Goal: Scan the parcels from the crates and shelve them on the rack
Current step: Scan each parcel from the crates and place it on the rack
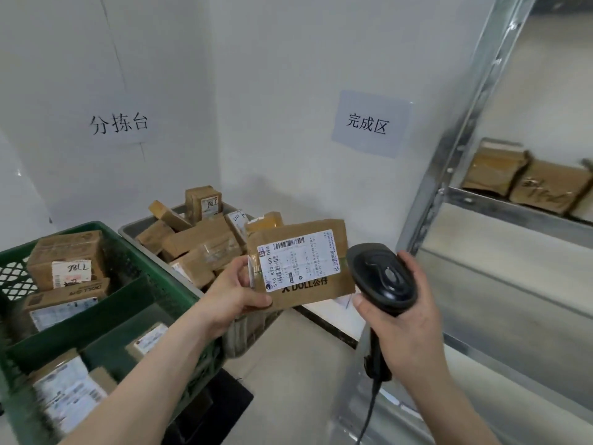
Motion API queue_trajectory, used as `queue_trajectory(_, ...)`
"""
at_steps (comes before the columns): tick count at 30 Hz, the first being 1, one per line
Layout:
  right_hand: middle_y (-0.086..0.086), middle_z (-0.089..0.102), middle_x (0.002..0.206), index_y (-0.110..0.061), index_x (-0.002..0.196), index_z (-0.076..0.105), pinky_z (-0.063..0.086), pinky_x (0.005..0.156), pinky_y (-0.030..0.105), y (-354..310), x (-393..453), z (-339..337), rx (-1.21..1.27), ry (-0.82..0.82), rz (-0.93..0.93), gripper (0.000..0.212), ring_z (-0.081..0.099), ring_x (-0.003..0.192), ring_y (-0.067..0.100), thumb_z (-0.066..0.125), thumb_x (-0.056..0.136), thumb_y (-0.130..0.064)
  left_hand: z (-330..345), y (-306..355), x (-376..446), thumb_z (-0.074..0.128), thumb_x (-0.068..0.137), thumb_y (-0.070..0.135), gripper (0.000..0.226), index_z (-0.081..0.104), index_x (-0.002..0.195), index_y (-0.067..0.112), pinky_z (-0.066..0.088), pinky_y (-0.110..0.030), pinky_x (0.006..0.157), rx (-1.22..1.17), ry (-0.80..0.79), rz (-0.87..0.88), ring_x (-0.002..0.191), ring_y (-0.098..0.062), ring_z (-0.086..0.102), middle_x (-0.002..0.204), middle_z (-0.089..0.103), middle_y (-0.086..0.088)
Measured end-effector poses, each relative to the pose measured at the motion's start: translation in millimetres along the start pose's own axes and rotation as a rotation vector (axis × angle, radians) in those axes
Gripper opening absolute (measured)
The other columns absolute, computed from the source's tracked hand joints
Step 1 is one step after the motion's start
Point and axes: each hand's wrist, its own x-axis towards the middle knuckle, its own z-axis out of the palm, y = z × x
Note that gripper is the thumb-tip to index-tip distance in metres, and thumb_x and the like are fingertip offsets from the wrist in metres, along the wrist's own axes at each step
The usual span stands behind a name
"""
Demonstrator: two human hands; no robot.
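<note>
White wall corner behind; left hand (236, 295) pinches parcel (305, 264) by edge, right hand (404, 319) grips scanner (383, 279) just beside it.

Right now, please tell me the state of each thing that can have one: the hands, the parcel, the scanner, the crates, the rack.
left hand: grips held parcel
held parcel: sealed, label up
right hand: grips scanner
scanner: aimed toward held parcel
green crate: holds parcels
grey crate: piled with parcels
rack: some parcels shelved
</note>
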Motion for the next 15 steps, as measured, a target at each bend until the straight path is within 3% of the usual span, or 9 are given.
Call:
queue_trajectory(3,-0.028,0.059,0.122,-0.026,0.145,0.046,0.036,0.085,-0.007,6.1,7.2,-46.3,-0.015,0.109,-0.012,0.085,0.055,0.104,-0.025,0.087,0.075,-0.001,48.2,3.0,13.0,0.067,0.075,-0.026,0.070,0.048,0.129,0.015,0.063,-0.040,0.079,-0.037,-0.099,-0.006,0.101,-0.035,0.073,0.109,0.075,-0.018)
queue_trajectory(6,-0.033,0.055,0.114,-0.030,0.143,0.044,0.036,0.081,-0.007,11.4,9.2,-96.7,-0.042,0.198,0.009,0.083,0.052,0.096,-0.031,0.084,0.078,0.000,100.0,5.2,22.6,0.074,0.058,-0.012,0.081,0.049,0.130,0.015,0.061,-0.044,0.084,-0.036,-0.168,-0.022,0.103,-0.037,0.072,0.110,0.074,-0.020)
queue_trajectory(9,-0.034,0.053,0.114,-0.029,0.146,0.043,0.037,0.092,0.001,18.6,9.4,-147.3,-0.055,0.273,0.029,0.084,0.049,0.097,-0.033,0.085,0.078,-0.003,154.7,6.2,27.8,0.071,0.057,-0.006,0.080,0.054,0.130,0.019,0.054,-0.055,0.093,-0.022,-0.249,-0.024,0.102,-0.038,0.071,0.113,0.073,-0.021)
queue_trajectory(11,-0.034,0.052,0.115,-0.028,0.147,0.043,0.035,0.089,-0.001,24.3,8.6,-180.2,-0.064,0.311,0.034,0.084,0.048,0.099,-0.032,0.085,0.078,-0.005,191.9,6.3,29.3,0.072,0.058,-0.006,0.080,0.055,0.131,0.018,0.050,-0.060,0.099,-0.013,-0.294,-0.028,0.105,-0.041,0.068,0.117,0.071,-0.023)
queue_trajectory(15,-0.035,0.051,0.114,-0.030,0.147,0.042,0.034,0.087,0.004,32.5,2.4,-246.4,-0.068,0.365,0.048,0.083,0.047,0.097,-0.035,0.084,0.080,-0.007,265.7,3.3,29.6,0.073,0.058,-0.005,0.077,0.057,0.130,0.019,0.056,-0.055,0.096,-0.004,-0.378,-0.034,0.106,-0.041,0.068,0.120,0.068,-0.026)
